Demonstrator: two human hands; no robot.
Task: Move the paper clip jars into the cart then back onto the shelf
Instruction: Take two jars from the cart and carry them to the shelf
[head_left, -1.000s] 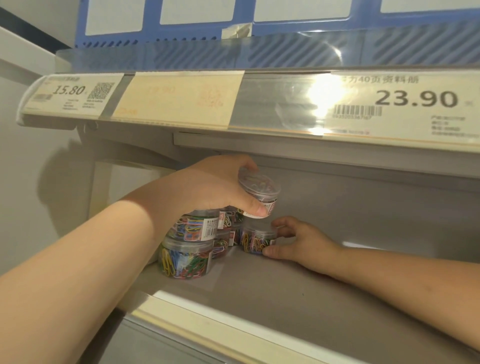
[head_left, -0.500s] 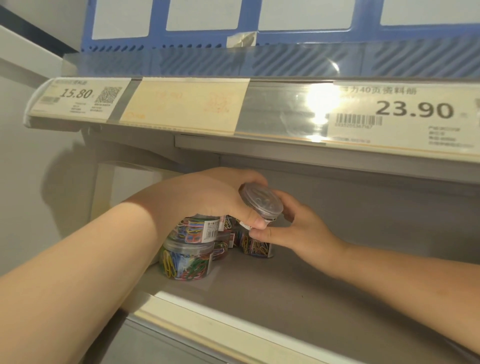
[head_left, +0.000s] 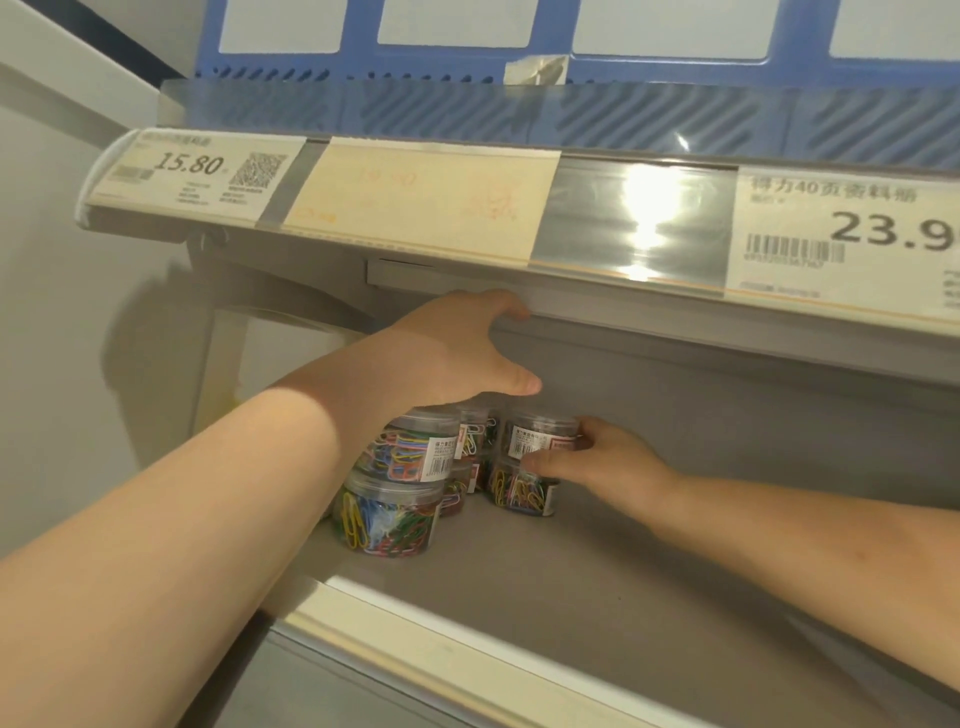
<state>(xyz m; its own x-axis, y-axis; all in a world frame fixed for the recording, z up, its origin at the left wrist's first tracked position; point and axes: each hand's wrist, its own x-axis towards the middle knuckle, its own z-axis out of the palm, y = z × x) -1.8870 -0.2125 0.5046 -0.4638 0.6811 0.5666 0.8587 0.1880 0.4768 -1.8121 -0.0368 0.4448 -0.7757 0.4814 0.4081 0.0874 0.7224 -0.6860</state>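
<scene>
Clear plastic, left stack: two squat round transparent jars of coloured paper clips (head_left: 387, 517), one on the other, upright, long axes vertical, lids up, the upper one's white label facing the camera
Left hand (head_left: 457, 353): above that stack, fingers loosely spread, holding nothing
Behind: smaller clip jars (head_left: 475, 431), partly hidden
Right stack: top jar (head_left: 540, 434), clear, round, white-labelled, upright on a lower clip jar (head_left: 519, 493)
Right hand (head_left: 602, 462): thumb and fingers curled round the top jar's side
Grey shelf (head_left: 571, 597): smooth, matte; jars at its left rear
Overhead: glossy price strip (head_left: 415, 208), paper tags
</scene>
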